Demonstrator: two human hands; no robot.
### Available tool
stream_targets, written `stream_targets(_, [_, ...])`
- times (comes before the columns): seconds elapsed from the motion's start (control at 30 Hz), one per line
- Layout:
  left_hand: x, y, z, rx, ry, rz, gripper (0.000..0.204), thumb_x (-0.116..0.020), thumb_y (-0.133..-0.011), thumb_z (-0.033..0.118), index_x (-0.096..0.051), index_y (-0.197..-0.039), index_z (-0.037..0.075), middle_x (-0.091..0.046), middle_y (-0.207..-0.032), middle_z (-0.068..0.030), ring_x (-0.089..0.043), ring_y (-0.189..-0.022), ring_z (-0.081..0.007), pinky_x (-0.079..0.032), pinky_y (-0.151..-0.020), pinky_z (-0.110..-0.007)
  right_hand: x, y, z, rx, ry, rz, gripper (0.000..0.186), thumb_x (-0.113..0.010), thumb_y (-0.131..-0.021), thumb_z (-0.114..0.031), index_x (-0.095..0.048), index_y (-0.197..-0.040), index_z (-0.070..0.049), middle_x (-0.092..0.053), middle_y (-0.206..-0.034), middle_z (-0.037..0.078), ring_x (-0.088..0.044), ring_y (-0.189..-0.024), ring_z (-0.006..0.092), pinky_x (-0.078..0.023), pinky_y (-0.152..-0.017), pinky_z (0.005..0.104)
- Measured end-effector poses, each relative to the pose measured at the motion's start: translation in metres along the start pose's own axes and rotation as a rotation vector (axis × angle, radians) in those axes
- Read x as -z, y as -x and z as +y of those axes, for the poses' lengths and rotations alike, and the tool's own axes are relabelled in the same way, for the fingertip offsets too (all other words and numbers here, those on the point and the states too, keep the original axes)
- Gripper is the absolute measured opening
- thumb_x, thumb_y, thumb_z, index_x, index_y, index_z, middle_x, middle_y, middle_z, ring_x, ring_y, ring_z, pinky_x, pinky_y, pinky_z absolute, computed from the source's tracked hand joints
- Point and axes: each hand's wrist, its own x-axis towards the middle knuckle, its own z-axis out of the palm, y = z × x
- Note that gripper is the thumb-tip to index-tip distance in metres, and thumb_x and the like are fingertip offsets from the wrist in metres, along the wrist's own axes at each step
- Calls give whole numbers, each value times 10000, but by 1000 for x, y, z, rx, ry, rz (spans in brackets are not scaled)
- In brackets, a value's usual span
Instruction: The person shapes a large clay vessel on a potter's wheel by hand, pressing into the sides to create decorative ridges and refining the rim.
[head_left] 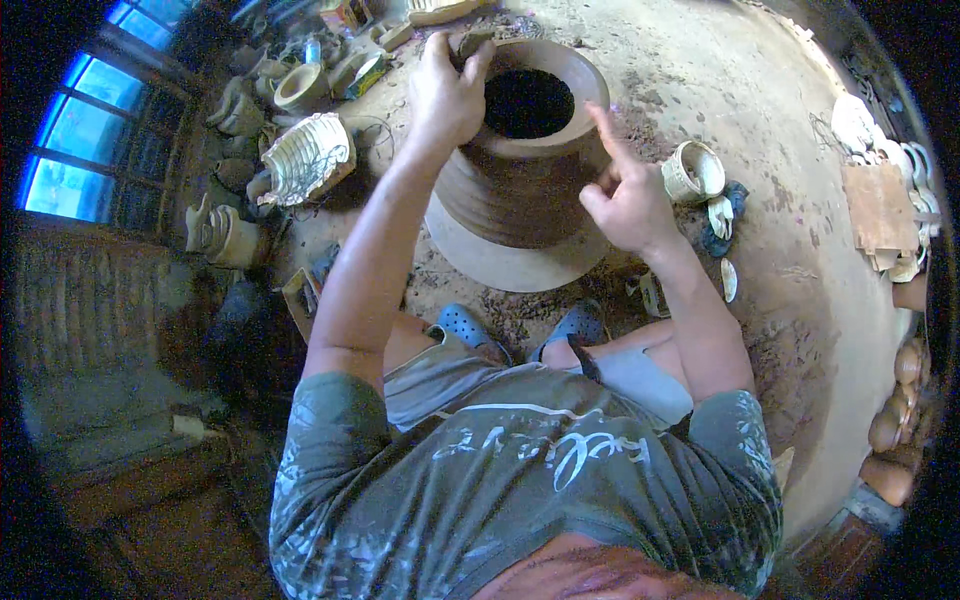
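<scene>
The left hand [445, 95] pinched the clay pot [522, 150] rim, the right hand [625, 200] open beside it; hard pressing might warp the rim.

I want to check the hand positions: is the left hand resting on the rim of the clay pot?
Yes, the left hand grips the far rim of the clay pot, fingers curled over its edge.

Pottery workshop: raw clay pot [525, 150] on a round wheel disc [500, 262], dirt floor [760, 110] strewn with clay scraps, moulds [305, 157] and unfired pots [905, 400] around.
</scene>
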Motion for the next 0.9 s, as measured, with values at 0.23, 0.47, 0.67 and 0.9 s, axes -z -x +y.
stream_targets(0.23, [-14, 29, 10, 169, 529, 215, 362, -645, -1026, 240, -532, -1227, -40, -665, -1172, -190, -646, -1077, -282, -495, -966, -411, -26, 19, -26, -14, 35, 38, 941, -643, -743, -100, -298, -1615, -177, -605, -546, 126, -658, -528, 357, -564, -584, 507])
stream_targets(0.47, [-12, 34, 20, 295, 616, 211, 440, -634, -1031, 250, -472, -1295, -61, -612, -1265, -221, -603, -1169, -286, -471, -1016, -416, -65, 30, -55, 26, 90, -32, 947, -675, -771, -151, -257, -1620, -107, -658, -639, 232, -679, -624, 451, -565, -645, 569])
stream_targets(0.67, [-12, 23, -9, 69, 629, 137, 372, -642, -1026, 232, -538, -1235, -58, -699, -1160, -216, -678, -1097, -287, -515, -978, -410, -53, 23, -57, 208, -149, 65, 430, -703, -936, -133, -619, -1346, -35, -715, -865, 112, -667, -707, 164, -551, -676, 320])
stream_targets(0.9, [-11, 4, -24, 20, 513, -22, 429, -696, -993, 309, -585, -1227, -32, -709, -1172, -218, -679, -1122, -296, -524, -972, -402, 18, -33, -58, 164, -10, 22, 160, -753, -948, -146, -773, -1033, -12, -736, -900, 9, -646, -817, 83, -519, -772, 243])
